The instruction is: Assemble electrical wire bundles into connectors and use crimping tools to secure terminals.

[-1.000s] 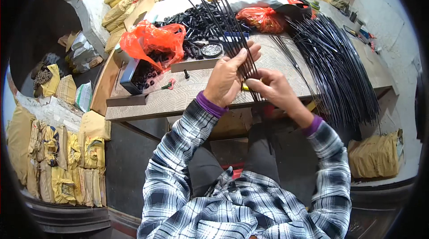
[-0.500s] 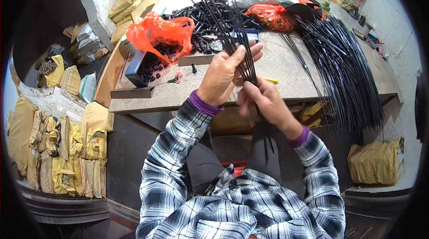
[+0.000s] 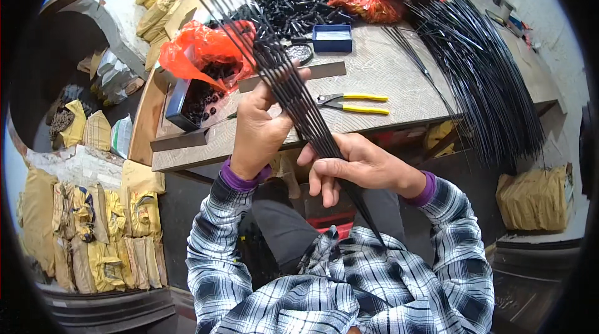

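Over the near side of the table (image 3: 374, 72), slender, smooth black rods (image 3: 302, 108) fan toward the far left. The right hand (image 3: 362, 165) clamps them; whether the left hand (image 3: 259, 128), fingers partly hidden behind, grips, I cannot tell. Since earlier, the rods tilt further left, baring yellow-handled pliers (image 3: 362, 110).

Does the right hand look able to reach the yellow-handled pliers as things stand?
Probably yes: the pliers lie uncovered on the table near the right hand, though it would likely have to release the black rods.
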A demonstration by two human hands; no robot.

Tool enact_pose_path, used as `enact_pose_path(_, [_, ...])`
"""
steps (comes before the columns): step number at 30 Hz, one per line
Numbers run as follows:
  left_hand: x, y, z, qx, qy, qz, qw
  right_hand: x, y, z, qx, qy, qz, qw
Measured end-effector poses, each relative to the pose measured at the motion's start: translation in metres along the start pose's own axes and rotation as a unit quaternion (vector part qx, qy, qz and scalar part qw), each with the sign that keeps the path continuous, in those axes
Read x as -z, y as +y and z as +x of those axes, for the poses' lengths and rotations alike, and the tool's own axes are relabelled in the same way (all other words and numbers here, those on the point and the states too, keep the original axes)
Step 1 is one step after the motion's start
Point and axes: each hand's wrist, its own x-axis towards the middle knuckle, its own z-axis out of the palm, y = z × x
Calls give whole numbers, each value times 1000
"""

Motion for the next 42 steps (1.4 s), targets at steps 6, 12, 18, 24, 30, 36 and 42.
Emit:
enact_pose_path(6, [9,1,8,17,-27,9,999,2,-12,6,-6,-25,-7,1000])
enact_pose_path(12, [17,-53,2,9,-71,112,991,23,-12,18,41,-25,-1,999])
enact_pose_path(18, [52,-156,-2,104,-243,147,953,36,1,27,83,-52,-76,992])
enact_pose_path(24, [57,-157,130,-243,-167,687,664,57,119,42,84,80,-79,990])
enact_pose_path(30, [85,-123,59,-115,-363,639,669,76,189,46,90,143,-41,985])
enact_pose_path(36, [59,-143,-16,-85,-394,491,772,87,215,53,-63,60,-127,988])
enact_pose_path(42, [37,-151,-5,-138,-292,469,822,133,201,46,-50,33,-427,902])
